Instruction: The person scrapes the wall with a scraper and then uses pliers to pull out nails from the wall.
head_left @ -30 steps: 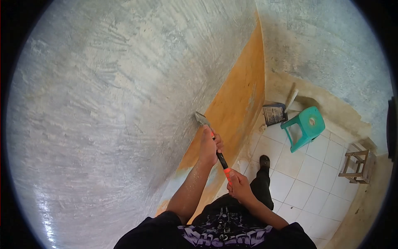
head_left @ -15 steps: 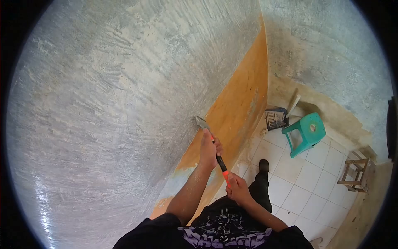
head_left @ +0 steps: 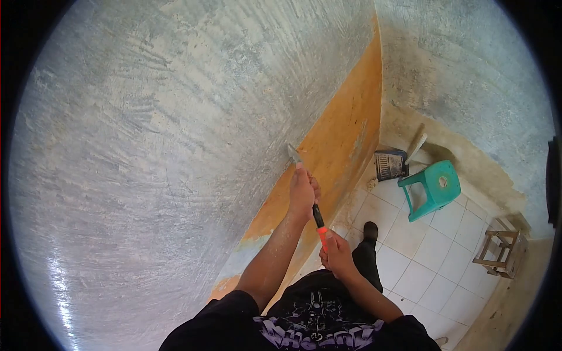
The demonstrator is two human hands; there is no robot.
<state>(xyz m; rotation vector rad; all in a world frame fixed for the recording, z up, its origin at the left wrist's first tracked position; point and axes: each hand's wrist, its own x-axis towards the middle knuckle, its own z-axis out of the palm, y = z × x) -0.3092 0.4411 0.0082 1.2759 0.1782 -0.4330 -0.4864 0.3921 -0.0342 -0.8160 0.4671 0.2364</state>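
Observation:
A scraper with a metal blade and a black and red handle is held in both of my hands. My left hand wraps round its upper part, just behind the blade. Lower down, my right hand is closed round the red end of the handle. The blade touches or nearly touches the wall at the border between the rough grey surface and the orange-brown band. Its very edge is hard to make out against the grey.
Near the corner, a black dustpan lies by the wall beside a green plastic stool. A small wooden stool stands farther right on the white tiled floor. My dark shoe is on the tiles.
The scraper and my left hand have moved up and slightly right along the border of the orange band. My right hand has shifted up a little, still holding the handle end.

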